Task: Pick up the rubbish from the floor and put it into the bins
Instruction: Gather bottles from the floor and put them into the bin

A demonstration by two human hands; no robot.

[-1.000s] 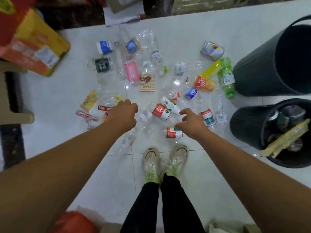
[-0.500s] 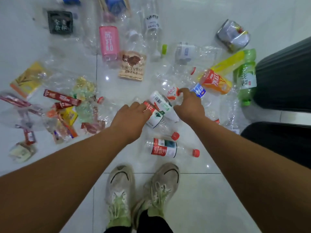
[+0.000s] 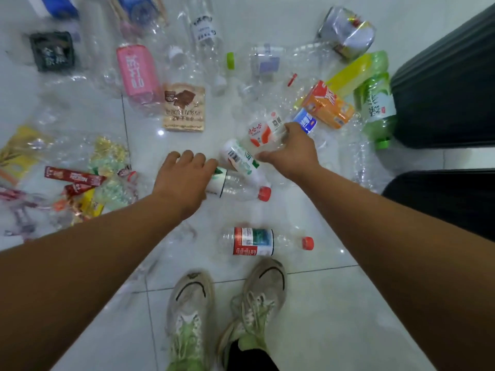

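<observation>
View from above of a white tiled floor strewn with rubbish, two bare arms reaching down. The left hand curls over the label end of a clear red-capped bottle lying on the floor, fingers wrapped on it. The right hand closes its fingers on a crushed clear bottle with a red and white label. Between the two hands lies a white bottle. A third red-capped bottle lies alone near two worn shoes. Beyond are a pink-labelled bottle, a brown wrapper, an orange carton and a green bottle. Sweet wrappers clutter the left. Two black bins stand at the right edge, one behind the other.
</observation>
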